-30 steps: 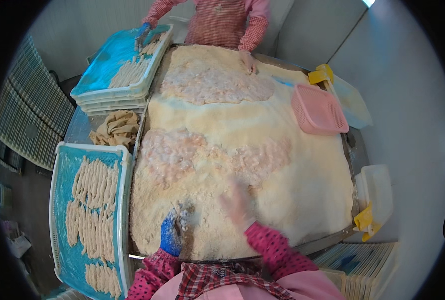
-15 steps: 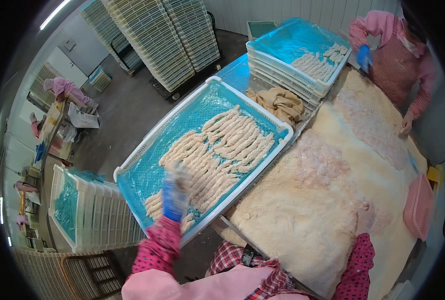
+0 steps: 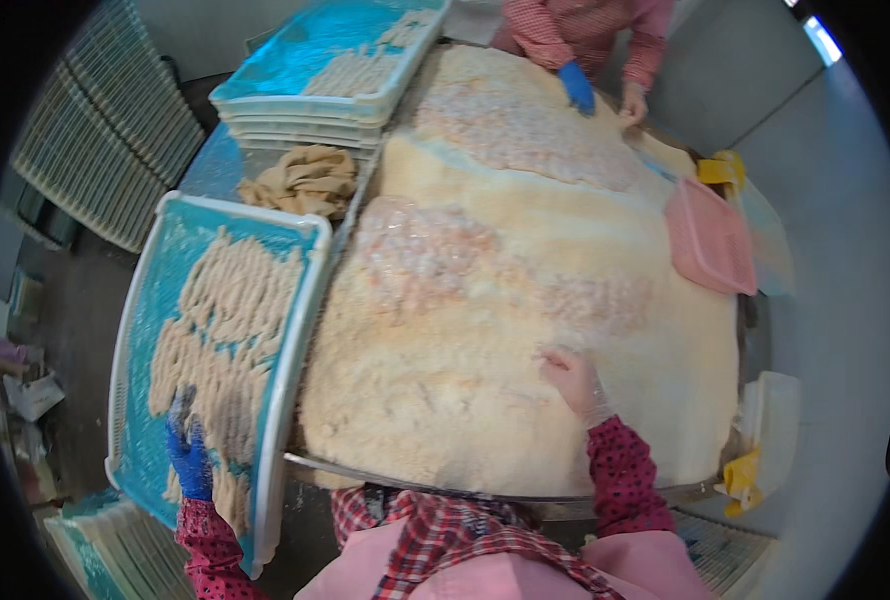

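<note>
My left hand (image 3: 190, 455), in a blue glove dusted with crumbs, is over the near left part of a white tray (image 3: 310, 300) lined with blue plastic. Rows of pale breaded strips (image 3: 240, 290) lie in this tray, and the hand's fingers are apart, close to or touching the nearest ones. Above a broad bed of breadcrumbs (image 3: 395, 400) is my right hand (image 3: 573, 380) in a thin clear glove, its fingers curled together; what they hold, if anything, is hidden. Beyond it on the crumbs lie wet, pale pink pieces of raw meat (image 3: 415, 250).
A crumpled tan cloth (image 3: 310, 182) lies behind my tray, before a stack of white trays (image 3: 305, 125) with more strips. A pink basket (image 3: 707, 240) stands at the table's right edge. Across the table, a co-worker (image 3: 590, 40) has both hands near the crumbs. Tall crate stacks (image 3: 105, 130) stand far left.
My view has swung right, so the tray now appears farther left. My left hand, blurred over the strips before, shows more steadily at them. My right hand is now lifted and curled above the crumbs.
</note>
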### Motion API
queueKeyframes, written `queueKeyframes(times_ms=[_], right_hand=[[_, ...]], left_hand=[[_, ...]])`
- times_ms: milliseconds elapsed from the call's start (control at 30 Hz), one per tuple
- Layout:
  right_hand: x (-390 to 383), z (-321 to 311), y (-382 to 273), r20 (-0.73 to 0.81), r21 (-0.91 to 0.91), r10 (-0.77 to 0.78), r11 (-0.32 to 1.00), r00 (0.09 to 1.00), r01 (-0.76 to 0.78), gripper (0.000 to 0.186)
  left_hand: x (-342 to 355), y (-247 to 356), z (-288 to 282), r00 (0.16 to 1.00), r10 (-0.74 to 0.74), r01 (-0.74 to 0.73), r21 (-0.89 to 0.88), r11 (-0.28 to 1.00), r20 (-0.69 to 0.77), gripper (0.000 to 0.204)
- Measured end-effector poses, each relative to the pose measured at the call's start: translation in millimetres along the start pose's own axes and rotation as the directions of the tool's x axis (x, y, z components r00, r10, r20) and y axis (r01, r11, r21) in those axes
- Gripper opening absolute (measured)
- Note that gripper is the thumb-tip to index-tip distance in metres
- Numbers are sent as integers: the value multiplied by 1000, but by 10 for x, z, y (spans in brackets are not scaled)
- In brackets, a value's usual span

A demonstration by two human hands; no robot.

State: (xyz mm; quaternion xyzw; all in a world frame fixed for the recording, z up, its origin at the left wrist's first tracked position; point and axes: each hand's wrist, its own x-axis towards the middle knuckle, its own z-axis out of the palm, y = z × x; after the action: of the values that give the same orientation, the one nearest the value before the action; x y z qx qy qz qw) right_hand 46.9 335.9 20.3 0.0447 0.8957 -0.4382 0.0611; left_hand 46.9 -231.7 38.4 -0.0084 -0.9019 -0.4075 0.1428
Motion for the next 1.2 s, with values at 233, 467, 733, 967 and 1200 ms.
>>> queueKeyframes(times_ms=[233, 467, 733, 967, 1200], right_hand=[[-569, 504, 46, -152, 98, 150, 986, 977, -136, 27], [-27, -213, 310, -368, -598, -230, 801, 901, -40, 25], [-238, -375, 827, -512, -124, 152, 961, 845, -248, 23], [-645, -117, 107, 27, -358, -316, 883, 948, 304, 18], [-556, 98, 721, -423, -249, 5, 961, 906, -122, 17]], left_hand=[[-11, 1264, 2259, 801, 3, 306, -414, 857, 599, 45], [-477, 1983, 3439, 433, 717, -559, -461, 689, 546, 38], [-13, 1385, 3032, 730, 489, -445, -211, 870, 478, 27], [10, 1246, 3032, 800, 347, -245, -261, 934, 489, 40], [-384, 1827, 3217, 749, 364, 41, -587, 809, 553, 23]])
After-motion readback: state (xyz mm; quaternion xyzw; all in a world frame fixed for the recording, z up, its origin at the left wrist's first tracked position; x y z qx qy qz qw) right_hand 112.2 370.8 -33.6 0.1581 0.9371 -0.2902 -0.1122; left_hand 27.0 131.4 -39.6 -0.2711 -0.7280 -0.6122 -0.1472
